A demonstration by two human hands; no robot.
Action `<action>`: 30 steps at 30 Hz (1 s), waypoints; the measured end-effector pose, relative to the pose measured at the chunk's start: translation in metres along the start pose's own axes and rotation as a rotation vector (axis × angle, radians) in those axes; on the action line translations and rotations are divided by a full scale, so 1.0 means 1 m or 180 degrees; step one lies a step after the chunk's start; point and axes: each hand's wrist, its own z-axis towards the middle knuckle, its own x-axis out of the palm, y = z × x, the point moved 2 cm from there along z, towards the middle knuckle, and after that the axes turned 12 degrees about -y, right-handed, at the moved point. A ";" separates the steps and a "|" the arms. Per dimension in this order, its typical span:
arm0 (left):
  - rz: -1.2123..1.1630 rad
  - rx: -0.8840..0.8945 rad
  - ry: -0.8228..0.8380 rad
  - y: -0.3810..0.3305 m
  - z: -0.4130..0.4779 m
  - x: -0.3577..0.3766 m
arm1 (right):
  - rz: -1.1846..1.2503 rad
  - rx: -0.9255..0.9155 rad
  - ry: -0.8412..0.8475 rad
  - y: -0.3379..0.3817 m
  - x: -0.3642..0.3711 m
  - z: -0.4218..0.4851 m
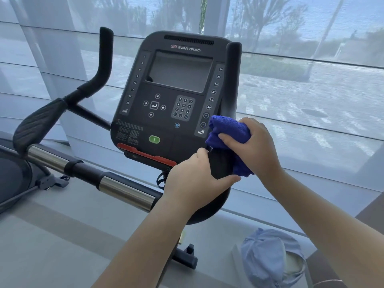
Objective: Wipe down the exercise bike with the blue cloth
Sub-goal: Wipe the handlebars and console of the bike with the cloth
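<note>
Both of your hands work on one spot of the exercise bike (116,183). Your right hand (255,146) is curled round the bunched blue cloth (228,132) and presses it against the black padded bar (220,163). Your left hand (193,177) wraps round that same pad, just below the cloth.

As I judge it, the stroke goes best if your left hand steadies the bar while your right wraps the cloth all the way round the pad, not only over its near face. Then draw it toward the upright grip (233,80) that rises just above your right hand. Turn the cloth to a fresh face before you move to the console (133,121), and go lightly over the buttons.

Just left of the cloth, the console reads STAR TRAC above its dark screen. The column nearest the cloth runs 24, 27, 30, 33, 36, 40, then plus and minus. The far column runs 1, 3, 6, 9, 12, 15, 18, 21. The keypad (184,110) shows the digits and OK. The block of fine print is too small to read. Below your right forearm lies a pale blue cap (268,252).
</note>
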 end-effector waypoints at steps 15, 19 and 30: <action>0.0336 0.0030 -0.0463 0.010 -0.042 -0.010 | -0.0232 -0.0711 -0.0067 0.014 -0.014 -0.015; 0.0252 -0.0066 -0.0447 0.009 -0.043 -0.009 | -0.0103 -0.0763 0.0009 0.017 -0.019 -0.032; 0.0056 0.0006 -0.0313 0.010 -0.049 -0.014 | 0.0104 -0.0587 0.0321 0.020 -0.031 -0.053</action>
